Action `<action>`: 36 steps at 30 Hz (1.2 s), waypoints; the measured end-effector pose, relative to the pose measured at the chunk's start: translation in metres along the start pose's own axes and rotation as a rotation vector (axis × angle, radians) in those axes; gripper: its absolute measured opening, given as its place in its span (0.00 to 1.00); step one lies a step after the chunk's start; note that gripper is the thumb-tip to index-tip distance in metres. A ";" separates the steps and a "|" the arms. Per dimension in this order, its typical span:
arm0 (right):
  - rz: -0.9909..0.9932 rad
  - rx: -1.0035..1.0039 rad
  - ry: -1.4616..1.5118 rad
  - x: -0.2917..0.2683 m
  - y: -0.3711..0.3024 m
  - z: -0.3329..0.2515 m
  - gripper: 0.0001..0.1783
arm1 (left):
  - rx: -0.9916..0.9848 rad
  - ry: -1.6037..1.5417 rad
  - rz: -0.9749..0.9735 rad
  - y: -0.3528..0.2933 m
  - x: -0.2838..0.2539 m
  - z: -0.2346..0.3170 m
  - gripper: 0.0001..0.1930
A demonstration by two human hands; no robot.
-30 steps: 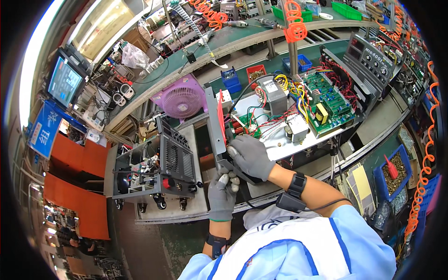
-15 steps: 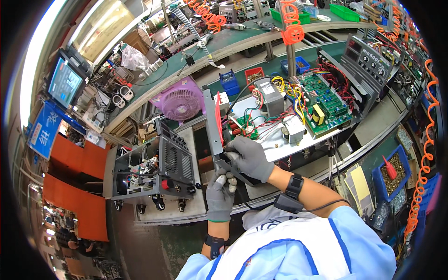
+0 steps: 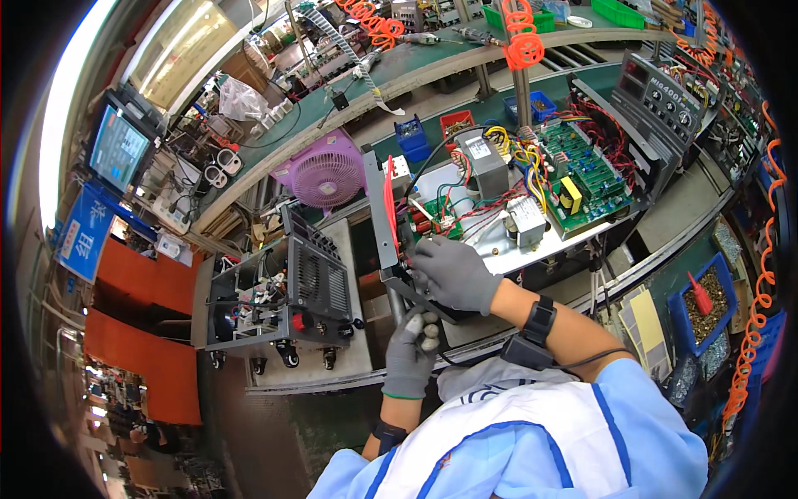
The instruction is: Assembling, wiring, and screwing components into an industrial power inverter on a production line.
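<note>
In front of me stands an open machine chassis with a dark upright end panel (image 3: 383, 234) on its left side. My right hand (image 3: 462, 276), in a grey glove, is closed at the panel's inner side; its fingertips and whatever they hold are hidden. Below it, my gloved left hand (image 3: 410, 359) has its fingers curled at the panel's lower corner, and I cannot make out what is in them. Red wires (image 3: 391, 202) run up along the panel. Nearby sit a small green circuit board (image 3: 449, 221), a grey transformer (image 3: 485, 168) and a smaller transformer (image 3: 525, 221).
Left of the chassis, a second unit on casters (image 3: 287, 301) rests on a pale board. Behind are a purple fan (image 3: 327, 179) and a blue parts bin (image 3: 411, 138). At right, a blue tray of screws (image 3: 700, 309) holds a red bottle; an orange coiled hose (image 3: 763, 291) hangs beside it.
The whole view has shifted slightly. My left hand has moved a little to the right, under my right hand. The right hand stays at the panel.
</note>
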State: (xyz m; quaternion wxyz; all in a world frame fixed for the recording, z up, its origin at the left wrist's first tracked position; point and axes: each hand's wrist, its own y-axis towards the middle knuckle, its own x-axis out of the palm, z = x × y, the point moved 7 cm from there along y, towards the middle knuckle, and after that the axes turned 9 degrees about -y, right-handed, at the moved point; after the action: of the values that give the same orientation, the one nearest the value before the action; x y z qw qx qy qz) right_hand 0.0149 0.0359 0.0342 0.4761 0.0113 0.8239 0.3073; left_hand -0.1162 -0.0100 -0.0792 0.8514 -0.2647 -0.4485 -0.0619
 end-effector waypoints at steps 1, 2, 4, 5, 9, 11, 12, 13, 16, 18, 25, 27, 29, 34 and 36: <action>-0.083 -0.114 -0.238 0.009 -0.001 -0.005 0.09 | -0.018 0.018 0.005 -0.004 0.006 -0.005 0.18; -0.041 -0.145 -0.204 0.011 -0.007 -0.009 0.07 | -0.030 0.035 -0.007 -0.006 0.004 -0.007 0.18; -0.028 -0.069 -0.064 0.001 -0.008 -0.003 0.07 | -0.029 0.034 -0.014 -0.009 0.004 -0.012 0.18; -0.012 0.015 0.073 -0.006 -0.009 0.003 0.07 | -0.020 0.024 0.016 -0.009 0.007 -0.013 0.17; 0.050 -0.079 0.152 -0.032 -0.024 -0.015 0.07 | -0.002 -0.019 0.047 -0.006 0.014 -0.010 0.14; -0.067 -0.101 0.099 -0.025 -0.030 -0.022 0.08 | 0.011 0.010 0.058 -0.007 0.018 -0.009 0.13; -0.033 -0.135 0.009 -0.025 -0.031 -0.025 0.09 | 0.004 0.022 0.066 -0.008 0.022 -0.009 0.12; 0.002 -0.170 -0.080 -0.025 -0.032 -0.027 0.09 | -0.003 0.034 0.074 -0.008 0.023 -0.010 0.12; 0.033 -0.230 -0.168 -0.020 -0.037 -0.035 0.09 | -0.028 -0.022 0.044 -0.005 0.025 -0.019 0.11; 0.055 -0.266 -0.217 -0.018 -0.040 -0.039 0.08 | -0.042 -0.061 0.031 -0.005 0.027 -0.020 0.11; 0.283 -0.083 0.067 -0.038 -0.009 -0.021 0.07 | 0.014 -0.089 0.002 -0.006 0.035 -0.013 0.11; 0.312 0.033 -0.036 -0.030 0.004 -0.003 0.07 | 0.019 -0.053 0.057 -0.005 0.029 -0.008 0.11; 0.331 0.045 -0.049 -0.024 0.011 0.006 0.07 | -0.007 -0.128 -0.032 -0.003 0.024 -0.003 0.12; 0.330 0.044 -0.053 -0.013 0.019 0.019 0.08 | -0.118 -0.082 -0.074 0.015 0.023 0.005 0.11; 0.386 0.011 0.049 0.000 0.021 0.020 0.10 | -0.127 -0.051 -0.164 0.011 0.027 0.015 0.11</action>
State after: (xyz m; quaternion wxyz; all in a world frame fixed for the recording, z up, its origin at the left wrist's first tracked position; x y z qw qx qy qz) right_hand 0.0247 0.0630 0.0380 0.3880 0.1644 0.8195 0.3884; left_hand -0.1077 0.0105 -0.0554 0.8135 -0.2818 -0.4852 -0.1530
